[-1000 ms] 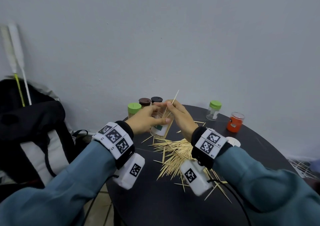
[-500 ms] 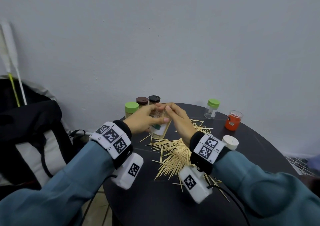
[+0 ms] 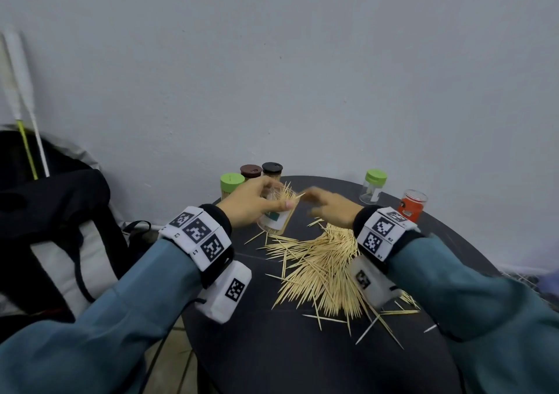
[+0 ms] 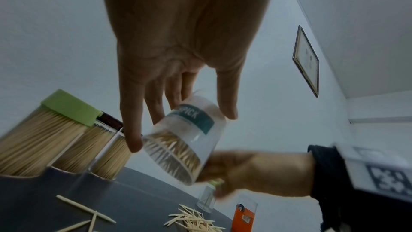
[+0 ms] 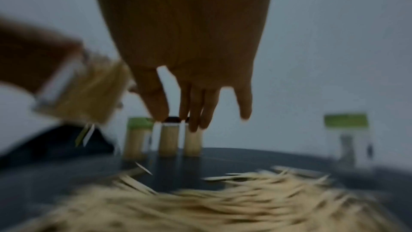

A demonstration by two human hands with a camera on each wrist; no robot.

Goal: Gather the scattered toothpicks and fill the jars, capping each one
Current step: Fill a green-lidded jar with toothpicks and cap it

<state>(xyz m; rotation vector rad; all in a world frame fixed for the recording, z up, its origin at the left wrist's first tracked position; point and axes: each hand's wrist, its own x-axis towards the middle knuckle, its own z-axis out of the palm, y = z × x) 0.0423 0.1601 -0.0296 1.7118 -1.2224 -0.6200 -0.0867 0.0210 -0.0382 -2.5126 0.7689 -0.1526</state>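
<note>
My left hand (image 3: 257, 203) grips a clear labelled jar (image 3: 276, 218), tilted with its mouth toward the right and toothpicks bristling out of it. In the left wrist view the same jar (image 4: 185, 140) sits between thumb and fingers, partly full. My right hand (image 3: 326, 207) hovers just right of the jar mouth, blurred, fingers loosely extended and empty (image 5: 196, 112). A big heap of loose toothpicks (image 3: 320, 269) lies on the round black table (image 3: 272, 348) below both wrists. Three capped full jars (image 3: 251, 175) stand behind the left hand.
A green-capped near-empty jar (image 3: 373, 186) and an open orange-labelled jar (image 3: 413, 204) stand at the back right. A black and white bag (image 3: 54, 233) sits left of the table, with white poles (image 3: 21, 97) against the wall.
My right hand has let go of the toothpicks at the jar mouth and drawn away to the right. The jar has tilted more, still in my left hand.
</note>
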